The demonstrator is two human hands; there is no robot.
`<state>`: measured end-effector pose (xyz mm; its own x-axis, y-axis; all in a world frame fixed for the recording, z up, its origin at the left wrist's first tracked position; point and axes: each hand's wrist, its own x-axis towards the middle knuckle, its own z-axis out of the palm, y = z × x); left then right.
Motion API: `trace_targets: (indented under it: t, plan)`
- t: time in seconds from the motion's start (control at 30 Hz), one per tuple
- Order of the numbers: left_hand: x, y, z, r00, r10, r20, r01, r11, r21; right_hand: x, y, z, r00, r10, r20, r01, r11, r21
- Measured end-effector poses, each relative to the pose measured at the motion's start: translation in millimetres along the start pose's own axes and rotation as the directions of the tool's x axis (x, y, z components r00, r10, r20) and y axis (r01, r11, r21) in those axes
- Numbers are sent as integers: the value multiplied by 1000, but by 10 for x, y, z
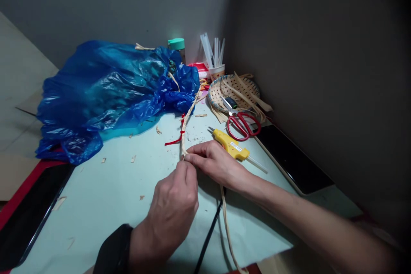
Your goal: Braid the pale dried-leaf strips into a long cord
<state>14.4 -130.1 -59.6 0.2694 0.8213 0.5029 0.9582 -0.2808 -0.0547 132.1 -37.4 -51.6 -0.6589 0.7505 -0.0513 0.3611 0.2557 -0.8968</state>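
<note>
One bare left hand (175, 201) and one bare right hand (214, 162) pinch the thin, pale, braided straw cord (187, 117) mid-frame, and should pull each strand gently and evenly.

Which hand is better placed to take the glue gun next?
Probably the right hand: it is close beside the glue gun, while the left hand is farther off. Both pinch the braid, so the right would likely release first.

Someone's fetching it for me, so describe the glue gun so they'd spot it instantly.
On the pale tabletop, look just beyond the right hand. The glue gun lies there, beside the red-handled scissors; its yellow body and the whitish stick jutting from its end set it apart.
</note>
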Motion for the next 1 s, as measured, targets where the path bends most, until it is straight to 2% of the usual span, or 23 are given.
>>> trace_targets:
  t: [0.07, 0.13, 0.17, 0.23, 0.27, 0.3, 0.33, 0.37, 0.4, 0.43, 0.5, 0.63, 0.73, 0.87, 0.93, 1.0]
  plan:
    - [28, -46, -55, 999, -54, 0, 53, 985, -164, -6, 9, -8, 1000, -10, -3, 10, 1000, -1]
    - [90, -157, -122, 977, -211, 37, 209, 897, -391, -16, 6, -24, 1000, -14, 6, 13, 1000, 20]
    - [129, -227, -144, 939, -329, 98, 336, 817, -469, -21, 0, -33, 1000, -5, 7, 5, 999, 36]
    - [204, -358, -141, 804, -556, 212, 559, 585, -588, -33, -18, -43, 1000, 26, 6, -26, 996, 88]
    - [233, -406, -116, 756, -561, 338, 611, 419, -672, -37, -26, -43, 999, 40, 10, -41, 991, 130]
    - [253, -437, -81, 728, -474, 495, 635, 196, -747, -39, -32, -39, 999, 41, 22, -44, 984, 175]
    - [264, -450, -39, 691, -363, 625, 663, -23, -748, -39, -36, -33, 999, 27, 36, -33, 977, 209]
    - [267, -448, 2, 670, -247, 700, 676, -188, -712, -36, -36, -27, 999, 4, 44, -14, 975, 223]
    - [261, -435, 39, 655, -153, 740, 680, -307, -666, -32, -34, -22, 999, -17, 44, 7, 978, 210]
    - [251, -417, 68, 643, -97, 760, 683, -376, -626, -28, -29, -21, 999, -33, 42, 25, 985, 170]
    - [223, -378, 99, 629, -84, 773, 682, -416, -601, -28, -19, -27, 997, -60, 40, 58, 997, 42]
    - [188, -333, 101, 597, -178, 782, 693, -376, -615, -93, -26, -45, 991, -97, 90, 117, 961, -250]
    - [188, -311, 88, 577, -254, 776, 726, -277, -630, -184, -91, -20, 991, -67, 114, 116, 850, -514]
    - [197, -289, 74, 585, -358, 728, 761, -69, -645, -268, -203, 71, 988, -61, 141, 144, 682, -717]
    - [194, -284, 77, 587, -388, 711, 764, -26, -645, -283, -213, 123, 992, -74, 104, 127, 605, -786]
    - [184, -281, 86, 580, -409, 705, 761, -36, -648, -289, -185, 168, 994, -98, 48, 93, 530, -843]
